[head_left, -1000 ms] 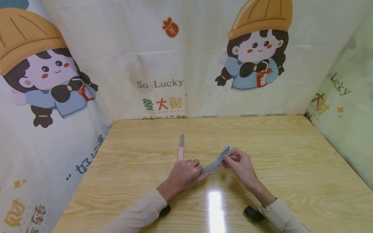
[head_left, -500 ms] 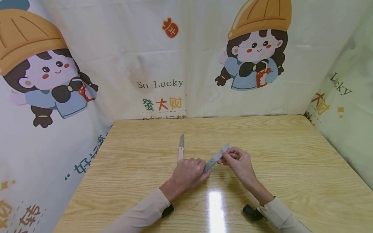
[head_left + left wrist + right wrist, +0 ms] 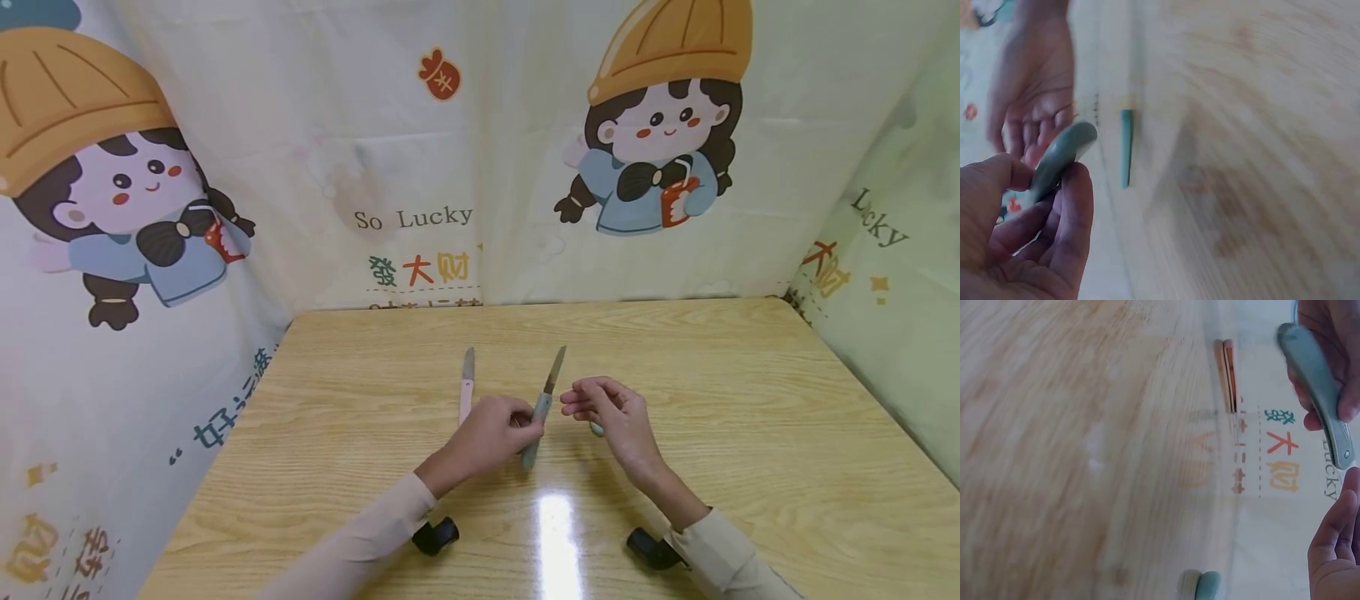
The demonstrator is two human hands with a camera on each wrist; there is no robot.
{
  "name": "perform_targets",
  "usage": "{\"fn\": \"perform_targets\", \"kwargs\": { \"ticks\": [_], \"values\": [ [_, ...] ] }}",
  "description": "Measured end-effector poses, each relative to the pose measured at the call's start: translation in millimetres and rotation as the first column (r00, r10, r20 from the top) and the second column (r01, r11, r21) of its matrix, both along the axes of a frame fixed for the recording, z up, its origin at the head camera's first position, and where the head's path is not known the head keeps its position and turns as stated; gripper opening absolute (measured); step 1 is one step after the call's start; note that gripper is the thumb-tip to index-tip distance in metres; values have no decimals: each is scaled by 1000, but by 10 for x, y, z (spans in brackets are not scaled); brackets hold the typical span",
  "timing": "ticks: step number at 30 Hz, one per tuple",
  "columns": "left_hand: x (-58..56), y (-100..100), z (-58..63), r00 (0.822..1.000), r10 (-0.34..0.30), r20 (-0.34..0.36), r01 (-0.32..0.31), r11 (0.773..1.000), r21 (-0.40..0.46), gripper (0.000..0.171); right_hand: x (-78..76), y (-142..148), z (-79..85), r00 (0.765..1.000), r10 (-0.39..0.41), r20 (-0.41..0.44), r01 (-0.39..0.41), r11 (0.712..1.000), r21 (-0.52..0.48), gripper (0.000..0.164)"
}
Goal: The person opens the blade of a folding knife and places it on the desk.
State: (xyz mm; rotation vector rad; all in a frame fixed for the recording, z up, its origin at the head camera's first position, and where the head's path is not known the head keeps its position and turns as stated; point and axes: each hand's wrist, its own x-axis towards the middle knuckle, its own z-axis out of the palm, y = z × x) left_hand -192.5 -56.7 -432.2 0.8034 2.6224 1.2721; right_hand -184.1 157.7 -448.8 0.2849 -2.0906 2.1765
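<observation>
My left hand (image 3: 495,437) pinches the green handle of an unfolded folding knife (image 3: 536,433) between thumb and fingers. Its blade points up and away, toward the back of the table. In the left wrist view the knife handle (image 3: 1063,156) is seen nearly end-on. Just right of the knife, my right hand (image 3: 618,429) has its fingers loosely bent, with nothing between them. A second green item, handle-like (image 3: 1126,149), lies on the table, mostly hidden behind the right hand in the head view. Left of the knife lies another knife with a pink handle (image 3: 466,400), its blade out.
The wooden table (image 3: 360,400) reaches back to a printed curtain (image 3: 330,167) with cartoon figures. A black wrist camera (image 3: 435,535) sits below the left hand, another (image 3: 648,548) below the right. A bright light reflection shows on the tabletop near the front.
My right fingers have let go of the blade and stand apart from it. My left hand has turned the knife more upright, its tip swinging left. The pink-handled knife has not moved.
</observation>
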Motion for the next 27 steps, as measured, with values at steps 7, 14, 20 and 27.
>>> {"fn": "perform_targets", "kwargs": {
  "ticks": [7,14,20,27],
  "values": [
    [-255,-25,-76,969,71,236,-98,989,106,20,23,10,12,999,-18,34,18,1000,8,35],
    [-371,2,-186,958,176,226,-179,984,-9,24,44,-1,12,998,-7,59,5,999,37,33],
    [-403,45,-193,941,256,221,-240,966,-96,22,47,8,-15,999,35,42,-36,999,39,30],
    [-407,74,-200,961,270,55,-254,946,-200,35,54,-7,-27,996,40,75,-46,996,75,33]
  ]
}}
